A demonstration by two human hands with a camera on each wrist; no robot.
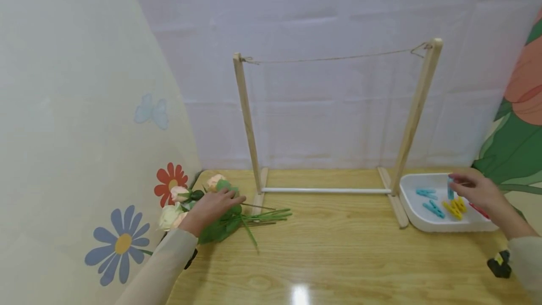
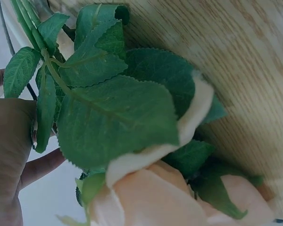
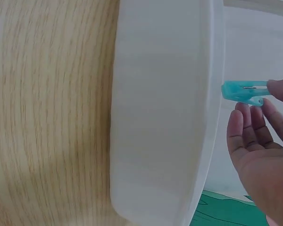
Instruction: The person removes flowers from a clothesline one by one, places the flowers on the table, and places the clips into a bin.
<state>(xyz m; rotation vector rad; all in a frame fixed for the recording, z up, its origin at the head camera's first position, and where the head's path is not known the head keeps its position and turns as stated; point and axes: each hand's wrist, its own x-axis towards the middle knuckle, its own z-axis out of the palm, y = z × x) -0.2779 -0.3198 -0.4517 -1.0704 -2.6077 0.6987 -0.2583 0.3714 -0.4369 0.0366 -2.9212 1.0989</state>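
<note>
My left hand (image 1: 213,208) is over a bunch of roses at the left of the table, its fingers at a thin dark stem. In the left wrist view, green leaves (image 2: 118,120) and a peach rose (image 2: 151,197) hide part of that hand, whose thumb reaches in under the leaves. My right hand (image 1: 476,192) pinches a blue clothespin (image 3: 245,90) between thumb and fingers, over the white tray (image 1: 427,225). Inside the tray lie blue clothespins (image 1: 434,209), yellow clothespins (image 1: 453,208) and a red one (image 1: 478,210), partly behind the hand.
A wooden frame with two posts (image 1: 417,107) stands at the back, a thin string (image 1: 330,59) tied between their tops. A white rod (image 1: 326,190) joins its feet low down. Green stems (image 1: 267,215) stick out rightward from the bunch. Beyond the table hangs a pale cloth (image 1: 322,121).
</note>
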